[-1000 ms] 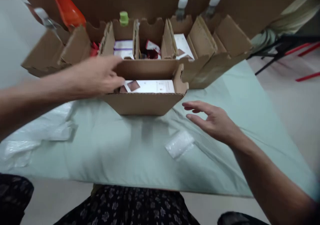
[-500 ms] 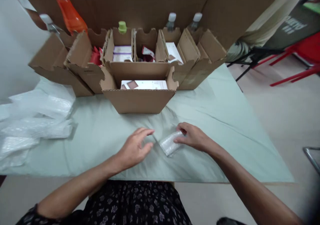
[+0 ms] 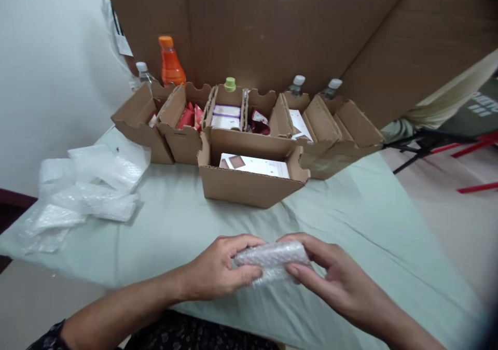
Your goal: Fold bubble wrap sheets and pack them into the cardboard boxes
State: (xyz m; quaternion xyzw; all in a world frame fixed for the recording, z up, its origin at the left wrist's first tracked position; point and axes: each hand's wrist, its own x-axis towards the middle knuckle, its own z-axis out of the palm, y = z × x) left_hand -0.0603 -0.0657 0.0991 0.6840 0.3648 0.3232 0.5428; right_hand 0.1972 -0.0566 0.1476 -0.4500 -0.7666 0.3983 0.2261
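Observation:
A bubble-wrap bundle (image 3: 274, 255) is held between both hands above the cloth-covered table. My left hand (image 3: 223, 267) is closed around its left end, thumb in front and fingers behind. At the right end my right hand (image 3: 330, 272) grips it the same way. Whatever the wrap contains cannot be made out. Just beyond the hands stands a cardboard bin (image 3: 245, 185), with a white box (image 3: 254, 165) lying in it.
Behind it runs a row of cardboard bins (image 3: 181, 145) with packets and boxes. Bottles, among them an orange bottle (image 3: 171, 62), stand behind the row against a tall cardboard panel (image 3: 264, 33). Loose bubble-wrap sheets (image 3: 97, 184) lie on the table (image 3: 167, 241) at left.
My left hand, open and apart from the bundle before, has closed on its left end. The bundle is now lifted nearer to me, held in both hands. The view has shifted.

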